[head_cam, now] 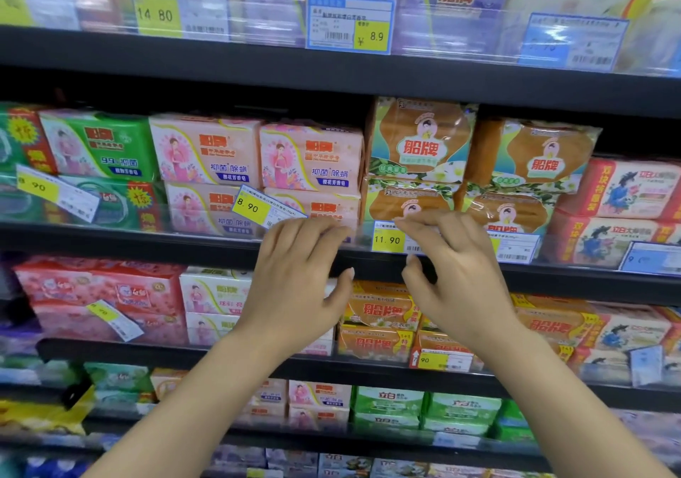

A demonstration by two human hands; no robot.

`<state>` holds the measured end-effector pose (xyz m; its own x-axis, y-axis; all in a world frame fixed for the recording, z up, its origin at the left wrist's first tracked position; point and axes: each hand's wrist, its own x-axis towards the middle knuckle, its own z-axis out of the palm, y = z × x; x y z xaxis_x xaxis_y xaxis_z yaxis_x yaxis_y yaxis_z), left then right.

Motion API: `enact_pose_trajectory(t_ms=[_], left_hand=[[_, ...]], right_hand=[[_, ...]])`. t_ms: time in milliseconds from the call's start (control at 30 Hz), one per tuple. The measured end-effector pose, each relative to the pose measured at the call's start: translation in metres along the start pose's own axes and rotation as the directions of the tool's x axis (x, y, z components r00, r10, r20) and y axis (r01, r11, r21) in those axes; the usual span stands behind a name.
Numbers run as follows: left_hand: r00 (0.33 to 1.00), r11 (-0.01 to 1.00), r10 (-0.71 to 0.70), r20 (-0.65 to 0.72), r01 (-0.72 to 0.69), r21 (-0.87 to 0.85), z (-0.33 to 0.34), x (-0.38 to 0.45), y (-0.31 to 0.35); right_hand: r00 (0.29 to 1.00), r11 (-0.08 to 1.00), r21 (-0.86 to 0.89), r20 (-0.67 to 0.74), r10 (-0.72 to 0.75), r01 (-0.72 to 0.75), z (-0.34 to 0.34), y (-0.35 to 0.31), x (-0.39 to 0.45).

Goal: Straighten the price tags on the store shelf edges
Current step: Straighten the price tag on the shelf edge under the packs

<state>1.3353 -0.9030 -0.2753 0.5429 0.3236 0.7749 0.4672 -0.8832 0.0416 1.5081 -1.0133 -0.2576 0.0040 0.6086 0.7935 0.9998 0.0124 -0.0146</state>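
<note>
The middle shelf edge (147,245) carries a clear rail with price tags. An 8.90 tag (254,208) sits tilted, its right end down, over pink soap packs. My left hand (298,278) is raised just right of it, fingers apart, fingertips on the rail and covering that tag's lower right corner. An 11.90 tag (387,238) sits level in the rail. My right hand (457,267) covers its right part, with the fingers curled over its top edge and the thumb apart below.
Another 8.90 tag (55,193) is tilted at the left of the same shelf. A tag (114,319) on the shelf below is tilted too, as is a blue tag (645,365) at the right. The upper shelf holds a 14.80 tag (177,11) and an 8.9 tag (350,24). Soap packs fill every shelf.
</note>
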Motion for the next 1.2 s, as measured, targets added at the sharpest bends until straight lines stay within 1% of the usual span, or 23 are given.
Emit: enact_pose_trajectory(t_ms=[200,367,433,533,633,733,800,867,1000,1100,1200], left_hand=[[0.995,0.990,-0.097,-0.023,0.099,0.097,-0.022,-0.008,-0.020],[0.974,0.947,-0.219,-0.055,0.226,0.228,-0.038,-0.017,-0.043],[0.965,0.931,-0.249,-0.078,0.261,0.254,-0.043,-0.019,-0.049],[0.960,0.919,-0.262,-0.099,0.279,0.279,-0.049,-0.022,-0.057],[0.962,0.918,-0.255,-0.101,0.274,0.288,-0.052,-0.025,-0.067],[0.965,0.920,-0.245,-0.095,0.262,0.291,-0.053,-0.029,-0.081],[0.973,0.931,-0.216,-0.087,0.232,0.282,-0.052,-0.033,-0.093],[0.983,0.947,-0.165,-0.083,0.181,0.264,-0.052,-0.036,-0.106],[0.990,0.972,-0.062,-0.123,0.088,0.219,-0.056,-0.035,-0.126],[0.992,0.981,-0.015,-0.122,0.038,0.189,-0.058,-0.034,-0.138],[0.994,0.987,0.024,-0.107,-0.007,0.158,-0.058,-0.035,-0.147]], right_hand=[[0.996,0.990,0.113,-0.010,-0.087,0.087,0.001,-0.002,0.009],[0.987,0.971,0.184,0.005,-0.158,0.155,0.018,-0.014,0.026],[0.980,0.961,0.194,-0.022,-0.196,0.197,0.026,-0.023,0.032],[0.971,0.932,0.274,-0.041,-0.237,0.239,0.035,-0.038,0.041],[0.962,0.902,0.345,-0.003,-0.274,0.258,0.044,-0.049,0.047],[0.956,0.909,0.323,0.043,-0.291,0.262,0.052,-0.056,0.052],[0.957,0.918,0.296,0.037,-0.288,0.264,0.056,-0.061,0.055],[0.961,0.926,0.276,0.023,-0.276,0.259,0.059,-0.066,0.057],[0.968,0.939,0.247,0.018,-0.251,0.239,0.068,-0.080,0.057],[0.980,0.960,0.200,0.004,-0.201,0.196,0.074,-0.090,0.057],[0.988,0.970,0.191,-0.026,-0.149,0.151,0.076,-0.099,0.061]])
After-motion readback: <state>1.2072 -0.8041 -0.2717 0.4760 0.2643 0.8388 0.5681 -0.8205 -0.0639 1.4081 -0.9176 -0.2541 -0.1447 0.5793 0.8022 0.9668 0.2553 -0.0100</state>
